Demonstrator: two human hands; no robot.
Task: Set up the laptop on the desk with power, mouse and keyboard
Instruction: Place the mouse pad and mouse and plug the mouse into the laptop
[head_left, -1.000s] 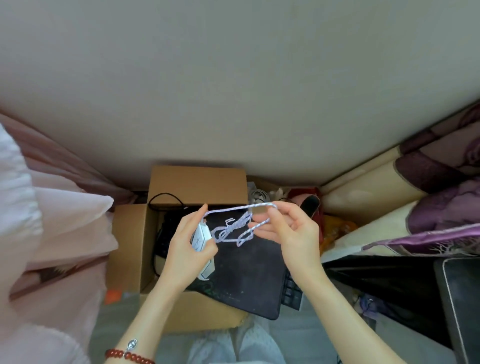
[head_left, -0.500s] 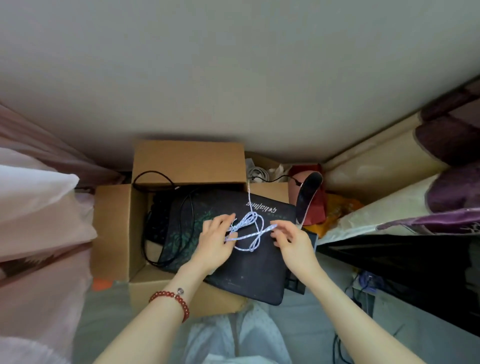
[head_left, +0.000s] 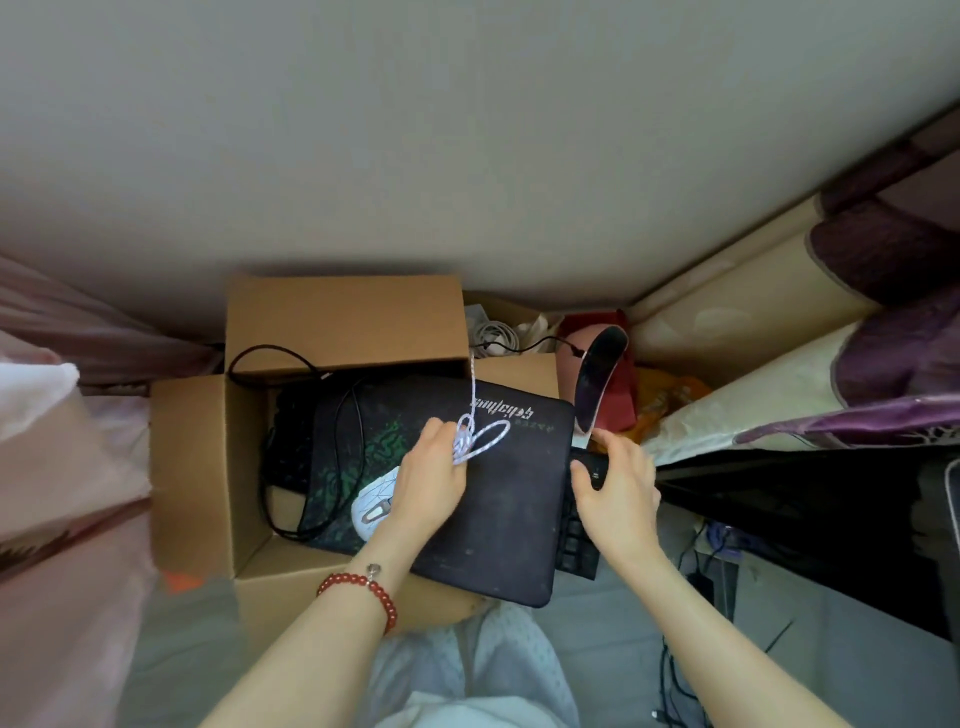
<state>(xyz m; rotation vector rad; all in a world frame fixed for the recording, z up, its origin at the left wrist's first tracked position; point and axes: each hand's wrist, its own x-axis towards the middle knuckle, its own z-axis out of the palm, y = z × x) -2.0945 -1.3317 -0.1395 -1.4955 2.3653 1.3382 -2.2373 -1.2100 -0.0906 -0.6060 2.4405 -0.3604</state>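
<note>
Unpacking from left to right: cardboard box (head_left: 192, 467) sits open on the floor, flaps out, serving as the store for the peripherals; a black cable (head_left: 291, 358) loops over its back edge and down inside. Mouse pad (head_left: 493, 499) lies tilted across the box mouth, logo end away from the person, near corner overhanging the front wall, so it works as a shelf. White mouse (head_left: 371, 506) rests on the pad's left part just beside the left wrist, long axis running diagonally from near-left to far-right, nose end toward the near-left as far as I can tell. Left hand (head_left: 434, 478) lies over the pad with fingers curled, pinching the bundled braided mouse cable (head_left: 475, 436); the free run of it heads straight away toward the box's back flap, probably held to keep the loops from snagging. Right hand (head_left: 618, 488) grips the far end of the black keyboard (head_left: 576, 540), thumb on top, fingers wrapped over the edge; keyboard sticks out from under the pad's right side, long axis near-to-far, likely about to be pulled free. Laptop itself: can't pick it out here.
</note>
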